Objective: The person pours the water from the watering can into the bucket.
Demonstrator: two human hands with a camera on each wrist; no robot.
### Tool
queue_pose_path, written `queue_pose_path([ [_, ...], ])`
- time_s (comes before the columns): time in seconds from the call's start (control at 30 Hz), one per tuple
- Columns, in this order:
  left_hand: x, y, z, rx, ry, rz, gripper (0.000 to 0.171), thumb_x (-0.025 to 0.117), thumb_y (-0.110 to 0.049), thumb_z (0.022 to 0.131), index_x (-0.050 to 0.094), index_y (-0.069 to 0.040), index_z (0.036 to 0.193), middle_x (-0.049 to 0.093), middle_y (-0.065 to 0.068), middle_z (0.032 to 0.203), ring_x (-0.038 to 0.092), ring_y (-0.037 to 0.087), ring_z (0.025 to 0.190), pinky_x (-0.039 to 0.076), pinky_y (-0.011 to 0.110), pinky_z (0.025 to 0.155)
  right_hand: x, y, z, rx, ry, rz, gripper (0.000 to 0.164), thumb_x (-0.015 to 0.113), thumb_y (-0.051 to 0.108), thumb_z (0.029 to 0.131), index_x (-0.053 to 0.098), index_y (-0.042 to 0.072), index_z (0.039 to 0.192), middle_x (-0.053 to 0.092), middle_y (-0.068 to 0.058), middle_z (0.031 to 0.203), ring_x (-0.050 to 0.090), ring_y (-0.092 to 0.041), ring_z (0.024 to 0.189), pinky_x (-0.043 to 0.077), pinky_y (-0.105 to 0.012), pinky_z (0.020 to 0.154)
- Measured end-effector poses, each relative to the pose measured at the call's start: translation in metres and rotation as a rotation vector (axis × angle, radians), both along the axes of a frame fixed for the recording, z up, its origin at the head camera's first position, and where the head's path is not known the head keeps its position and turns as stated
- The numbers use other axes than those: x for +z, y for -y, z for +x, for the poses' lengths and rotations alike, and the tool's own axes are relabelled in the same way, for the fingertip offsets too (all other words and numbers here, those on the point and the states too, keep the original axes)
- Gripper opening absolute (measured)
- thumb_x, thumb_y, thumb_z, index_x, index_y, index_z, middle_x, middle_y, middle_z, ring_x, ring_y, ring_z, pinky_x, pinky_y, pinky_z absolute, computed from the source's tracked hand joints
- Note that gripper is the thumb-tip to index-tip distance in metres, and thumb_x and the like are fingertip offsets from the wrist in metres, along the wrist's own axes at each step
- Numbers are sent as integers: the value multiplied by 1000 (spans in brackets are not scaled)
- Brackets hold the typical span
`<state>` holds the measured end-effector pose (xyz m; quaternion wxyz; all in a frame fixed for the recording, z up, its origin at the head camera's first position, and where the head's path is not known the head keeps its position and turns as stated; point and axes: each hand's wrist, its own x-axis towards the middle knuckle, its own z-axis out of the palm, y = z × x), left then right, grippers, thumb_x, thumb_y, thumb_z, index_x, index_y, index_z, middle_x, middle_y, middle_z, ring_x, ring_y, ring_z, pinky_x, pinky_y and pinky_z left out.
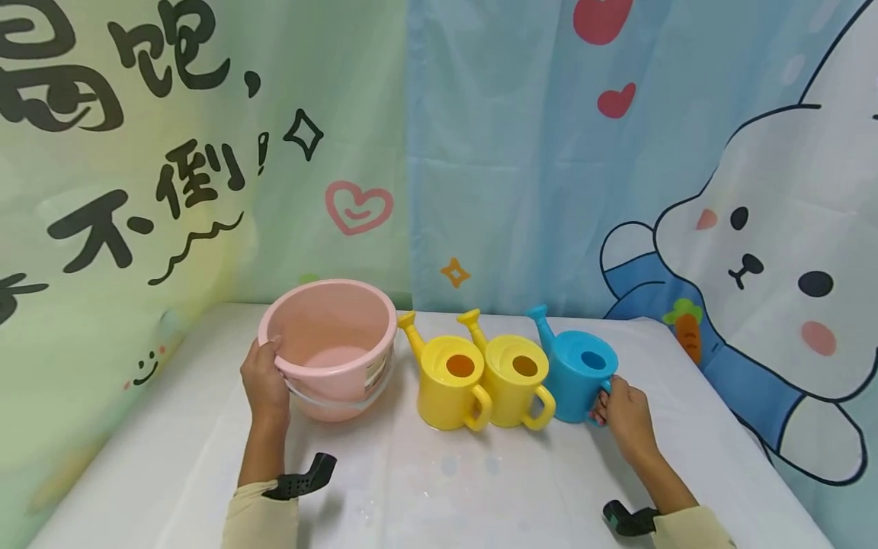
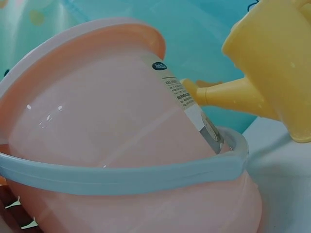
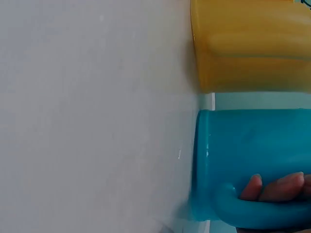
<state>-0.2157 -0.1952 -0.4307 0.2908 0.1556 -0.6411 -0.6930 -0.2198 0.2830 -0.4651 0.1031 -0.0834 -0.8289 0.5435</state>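
A pink bucket [image 1: 334, 328] with a pale handle [image 2: 121, 180] stands on the table's left side in the head view. My left hand [image 1: 266, 381] grips its rim at the left, thumb over the edge. To the right of it are two yellow watering cans, one [image 1: 442, 393] nearer the bucket and another [image 1: 509, 396] beside it. A blue watering can [image 1: 579, 374] stands at the right end of the row. My right hand [image 1: 626, 415] holds its handle, and in the right wrist view the fingers [image 3: 284, 188] pass through the handle loop.
A white cloth covers the table [image 1: 425, 496]. Behind it hangs a printed curtain [image 1: 480, 191] with a cartoon rabbit, hearts and lettering. All the spouts point to the back left. The yellow cans' handles face front right.
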Motion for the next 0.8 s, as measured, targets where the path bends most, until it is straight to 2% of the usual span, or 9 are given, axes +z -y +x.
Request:
queue_pose_path([
  [0.17,0,-3,-1,-36,14,3,45,39,-22,100,53,2,136,53,14,138,45,27,126,32,41,107,-2,-3,8,-13,32,45,52,16,25,102,44,0,66,49,-12,59,55,-24,60,50,-27,65],
  [0.3,-1,-2,-1,-35,8,6,45,40,-22,99,54,2,135,53,14,138,45,27,126,32,40,107,-2,-6,11,36,62,48,51,13,26,103,46,0,73,52,-11,64,56,-22,66,48,-29,70],
  [0.4,-1,0,-1,-37,-1,19,44,41,-20,99,55,3,133,54,15,137,46,27,124,33,39,105,0,-9,12,62,88,4,50,15,25,104,49,-1,77,56,-11,69,58,-22,71,48,-31,73],
  [0.53,-2,4,-1,-74,-5,47,45,41,-21,99,52,3,136,52,15,138,45,26,124,33,38,105,-2,-16,13,-1,97,-64,48,24,25,104,56,-7,89,62,-12,78,61,-18,76,50,-24,74],
  [0.67,2,9,2,-154,2,107,57,35,-34,102,32,-2,150,35,12,151,36,24,134,28,37,108,-1,-31,13,-98,35,-73,47,33,32,104,56,-8,106,62,-7,91,60,-10,84,49,-15,73],
  [0.73,9,13,5,-150,26,81,61,30,-39,103,22,-7,154,25,10,157,27,24,140,22,38,112,8,-36,10,-126,-5,-55,47,34,35,104,55,-7,111,61,-6,96,60,-8,88,49,-14,75],
  [0.8,20,17,8,-126,67,4,62,30,-39,103,18,-8,155,18,9,159,20,25,144,16,41,114,21,-39,5,-139,-34,-6,48,34,37,104,53,-5,114,61,-8,100,61,-11,92,49,-18,80],
])
